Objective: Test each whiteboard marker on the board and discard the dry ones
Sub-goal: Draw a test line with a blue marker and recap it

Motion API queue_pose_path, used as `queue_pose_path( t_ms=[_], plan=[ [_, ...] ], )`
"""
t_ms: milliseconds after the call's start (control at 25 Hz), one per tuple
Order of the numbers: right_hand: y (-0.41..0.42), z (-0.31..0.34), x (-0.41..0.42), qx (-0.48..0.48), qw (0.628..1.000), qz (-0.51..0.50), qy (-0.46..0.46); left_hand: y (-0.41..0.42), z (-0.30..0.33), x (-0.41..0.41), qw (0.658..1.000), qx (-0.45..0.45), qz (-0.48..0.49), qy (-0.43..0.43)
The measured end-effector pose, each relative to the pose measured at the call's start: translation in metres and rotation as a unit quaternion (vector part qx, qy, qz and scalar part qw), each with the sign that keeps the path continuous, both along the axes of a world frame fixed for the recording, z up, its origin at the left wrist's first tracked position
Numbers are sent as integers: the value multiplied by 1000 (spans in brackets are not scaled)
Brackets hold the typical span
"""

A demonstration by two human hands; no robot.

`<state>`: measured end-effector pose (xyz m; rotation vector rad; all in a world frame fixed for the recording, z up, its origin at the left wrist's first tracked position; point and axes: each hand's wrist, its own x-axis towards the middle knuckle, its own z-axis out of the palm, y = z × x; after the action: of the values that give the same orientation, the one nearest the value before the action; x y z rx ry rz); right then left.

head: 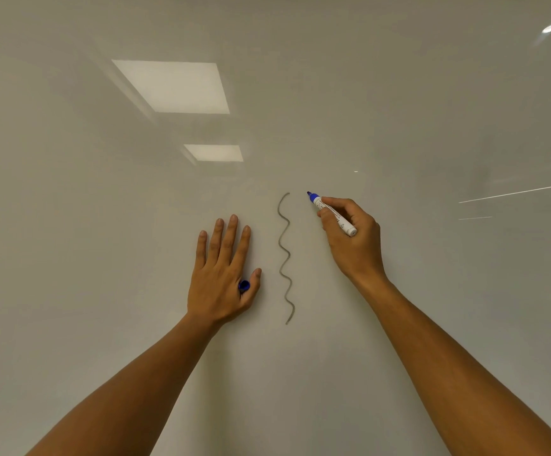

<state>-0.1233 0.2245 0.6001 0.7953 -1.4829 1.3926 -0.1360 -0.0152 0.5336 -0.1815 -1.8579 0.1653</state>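
We are gripping the blue whiteboard marker [332, 214] in our right hand [349, 238], its tip poised just beside the grey squiggle [285, 258] on the whiteboard [399, 110]. Our left hand [223, 274] is resting flat-fingered, pinching the blue cap [244, 286] at the thumb. We are judging that a firm, steady stroke should show the ink.

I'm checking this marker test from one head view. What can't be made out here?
- Blue cap: mostly hidden between the left hand thumb and forefinger.
- Marker label: too small to read; right hand covers the barrel.
- Tip touching the whiteboard: unclear.
- Other markers, bin: outside the frame.

whiteboard [399, 110] bare above, left hand [223, 274] beside squiggle [285, 258]
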Motion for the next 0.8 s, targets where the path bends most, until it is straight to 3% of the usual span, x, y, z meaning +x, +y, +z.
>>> queue_pose_path(
  t_ms=[280,480,680,800],
  plan=[
    [1,-18,1,61,998,-3,-1,-1,0,-2,1000,-1,6,1],
    [12,-40,2,26,1000,8,-13,-1,0,0,1000,-1,1,7],
    [12,-77,-3,84,996,-22,-6,-1,0,-1,1000,0,-2,9],
    [22,-93,-3,62,998,-24,-17,0,-1,-1,1000,0,-4,9]
  ],
)
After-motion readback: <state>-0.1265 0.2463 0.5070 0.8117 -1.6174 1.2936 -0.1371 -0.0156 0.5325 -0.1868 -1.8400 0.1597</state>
